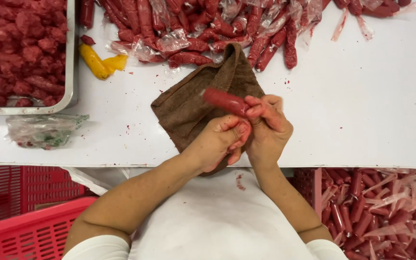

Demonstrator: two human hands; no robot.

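Both hands meet over a brown cloth point(193, 103) lying on the white table point(362, 110). My right hand point(269, 129) pinches one end of a red sausage point(225, 101) wrapped in clear film, which sticks out to the upper left. My left hand point(220, 142) is curled against the right one, its fingertips at the same end of the sausage. A heap of similar wrapped red sausages point(208, 29) lies along the table's far edge.
A metal tray point(69, 58) of red minced meat sits at the far left, with a crumpled plastic bag point(44, 130) in front of it. Yellow pieces point(99, 62) lie beside the tray. Red crates point(30, 231) stand low left; a crate of wrapped sausages point(376, 212) low right.
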